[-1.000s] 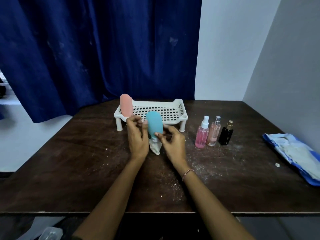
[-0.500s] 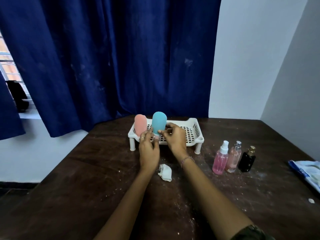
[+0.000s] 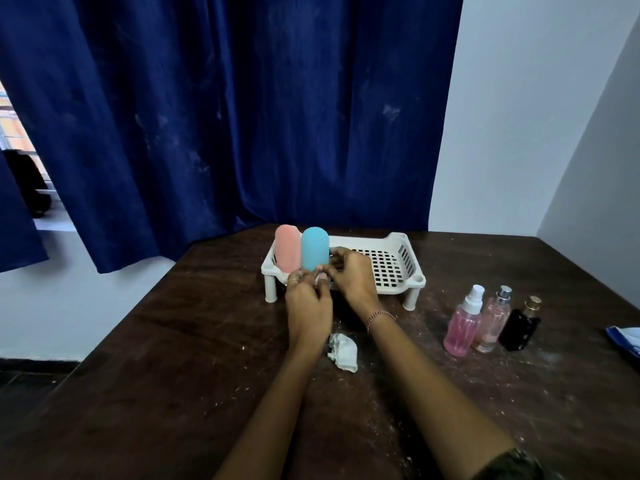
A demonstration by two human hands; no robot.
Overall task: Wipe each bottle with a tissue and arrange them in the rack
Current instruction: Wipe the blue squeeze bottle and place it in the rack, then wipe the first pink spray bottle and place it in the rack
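Observation:
A blue bottle stands upright in the white rack, right beside a pink bottle at the rack's left end. My left hand and my right hand both pinch the blue bottle's lower end at the rack's front edge. A crumpled white tissue lies on the table between my forearms. To the right of the rack stand a pink spray bottle, a pale pink perfume bottle and a black bottle.
The dark wooden table carries white dust specks. A blue-and-white tissue pack lies at the right edge. A blue curtain hangs behind the rack, and white walls close the right corner.
Both hands carried the blue bottle from above the table into the rack beside the pink bottle. The tissue was dropped onto the table.

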